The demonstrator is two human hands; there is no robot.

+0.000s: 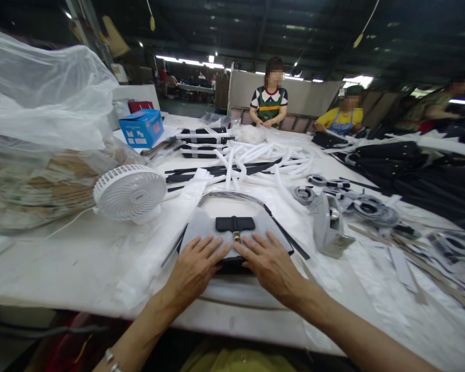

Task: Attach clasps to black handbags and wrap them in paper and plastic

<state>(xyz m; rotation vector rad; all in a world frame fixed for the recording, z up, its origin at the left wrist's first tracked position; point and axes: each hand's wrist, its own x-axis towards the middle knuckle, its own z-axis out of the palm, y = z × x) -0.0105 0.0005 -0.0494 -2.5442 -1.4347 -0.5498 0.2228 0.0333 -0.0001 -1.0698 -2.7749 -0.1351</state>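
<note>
A black handbag lies on the table before me, its front covered by a pale translucent sheet [201, 225]. Its dark flap tab [234, 223] and gold clasp [236, 236] show at the middle. The handle [232, 195], wrapped in grey film, arches away from me at the top. My left hand [201, 258] rests with fingers spread on the left half of the sheet. On the right half, my right hand [265, 253] lies likewise, fingers apart. Both thumbs point inward below the clasp. The palms hide part of the bag's lower edge.
A white fan [129, 192] stands left, beside a large plastic bag of brown paper [54, 181]. To the right are a tape dispenser [328, 225] and coiled straps [372, 209]. White foam tubes [251, 152] and black strips lie beyond. Two people [269, 101] work across the table.
</note>
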